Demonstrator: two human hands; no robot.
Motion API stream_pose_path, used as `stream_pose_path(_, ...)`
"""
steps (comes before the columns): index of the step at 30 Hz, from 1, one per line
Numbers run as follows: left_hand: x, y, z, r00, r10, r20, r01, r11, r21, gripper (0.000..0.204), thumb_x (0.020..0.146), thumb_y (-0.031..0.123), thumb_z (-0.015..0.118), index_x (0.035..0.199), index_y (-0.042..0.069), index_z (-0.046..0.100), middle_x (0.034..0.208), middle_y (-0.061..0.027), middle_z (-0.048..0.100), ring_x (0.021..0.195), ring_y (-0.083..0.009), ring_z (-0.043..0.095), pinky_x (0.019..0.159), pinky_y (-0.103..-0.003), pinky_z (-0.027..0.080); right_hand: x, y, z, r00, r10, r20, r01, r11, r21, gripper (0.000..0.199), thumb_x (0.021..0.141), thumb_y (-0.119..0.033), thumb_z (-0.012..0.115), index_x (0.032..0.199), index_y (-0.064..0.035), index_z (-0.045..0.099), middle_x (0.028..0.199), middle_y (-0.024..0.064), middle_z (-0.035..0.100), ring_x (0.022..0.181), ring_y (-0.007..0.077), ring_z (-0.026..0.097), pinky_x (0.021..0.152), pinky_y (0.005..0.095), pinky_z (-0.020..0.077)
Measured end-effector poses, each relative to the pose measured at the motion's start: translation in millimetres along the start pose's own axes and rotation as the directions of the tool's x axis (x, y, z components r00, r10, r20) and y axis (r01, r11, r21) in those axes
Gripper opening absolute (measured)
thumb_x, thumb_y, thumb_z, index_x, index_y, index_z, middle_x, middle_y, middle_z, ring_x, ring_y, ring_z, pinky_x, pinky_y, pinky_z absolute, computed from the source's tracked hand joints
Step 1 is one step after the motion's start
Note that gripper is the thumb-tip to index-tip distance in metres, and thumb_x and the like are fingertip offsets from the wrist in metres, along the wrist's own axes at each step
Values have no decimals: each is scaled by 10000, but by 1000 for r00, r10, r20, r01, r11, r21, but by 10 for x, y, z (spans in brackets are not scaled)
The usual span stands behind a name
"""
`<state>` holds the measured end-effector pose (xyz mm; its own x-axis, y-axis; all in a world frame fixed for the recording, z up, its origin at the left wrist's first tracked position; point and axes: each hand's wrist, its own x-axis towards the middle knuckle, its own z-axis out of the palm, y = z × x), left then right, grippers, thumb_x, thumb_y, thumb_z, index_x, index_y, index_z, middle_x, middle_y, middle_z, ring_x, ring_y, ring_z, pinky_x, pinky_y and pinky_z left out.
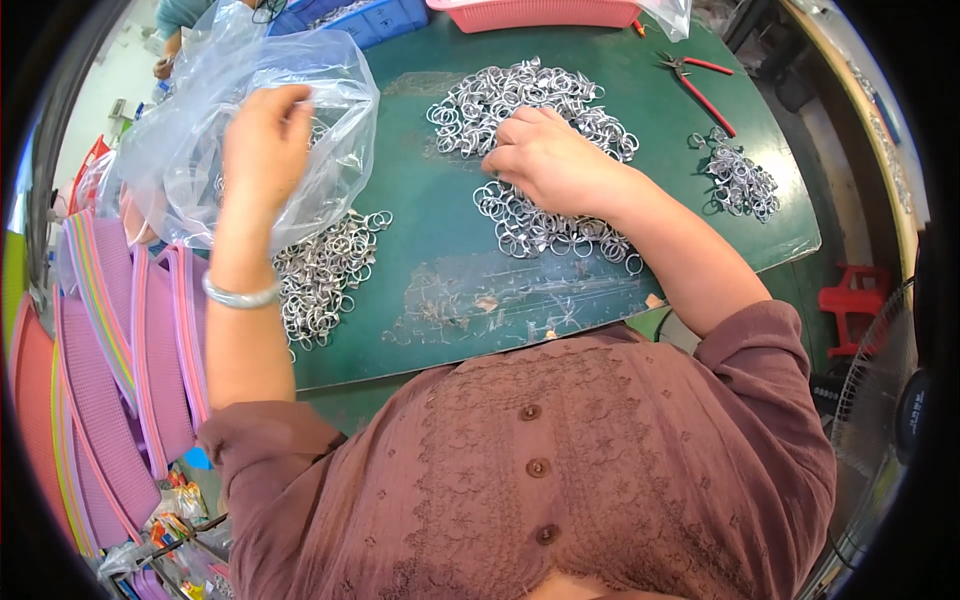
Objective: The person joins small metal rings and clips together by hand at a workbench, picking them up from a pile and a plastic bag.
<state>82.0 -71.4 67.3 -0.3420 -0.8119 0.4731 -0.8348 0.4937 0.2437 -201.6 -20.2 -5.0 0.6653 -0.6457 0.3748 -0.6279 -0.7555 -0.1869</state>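
My left hand [264,140] grips the rim of a clear plastic bag [190,130] at the table's left; silver metal rings show inside it and more rings [322,272] spill out below it. My right hand [545,160] lies palm down, fingers curled, on a big heap of the same metal rings [520,105] in the middle of the green table [440,230]. More of the heap trails under my wrist toward the near edge. A silver bangle [240,296] sits on my left forearm.
A smaller ring pile [742,180] lies at the right, red-handled pliers [700,80] behind it. A pink basket [540,12] and a blue crate [370,18] stand at the far edge. Purple zip pouches [110,380] are stacked on the left. A fan [880,420] and red stool [855,305] stand right.
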Motion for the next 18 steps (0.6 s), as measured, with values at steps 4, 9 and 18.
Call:
stream_pose_path(4,-215,690,415,971,87,224,-13,950,-312,174,755,78,594,918,26,622,789,-123,597,705,-237,576,645,-298,452,-10,87,-21,995,99,30,-97,994,-53,103,730,-133,569,789,-98,646,837,64,520,900,243,462,775,362,366)
stream_pose_path(9,-291,887,835,931,69,358,53,946,-321,162,741,78,602,889,15,621,817,-141,592,717,-269,577,653,-329,450,16,73,23,997,76,-31,-76,997,8,87,718,-166,592,750,-103,643,835,64,513,895,242,459,776,371,363)
stream_pose_path(18,-376,872,939,948,4,317,176,824,-538,152,751,45,614,897,2,603,780,-79,582,684,-146,554,650,-260,444,55,110,-57,982,127,-140,-80,950,301,55,740,-73,589,766,-25,598,794,63,549,802,245,506,739,343,407)
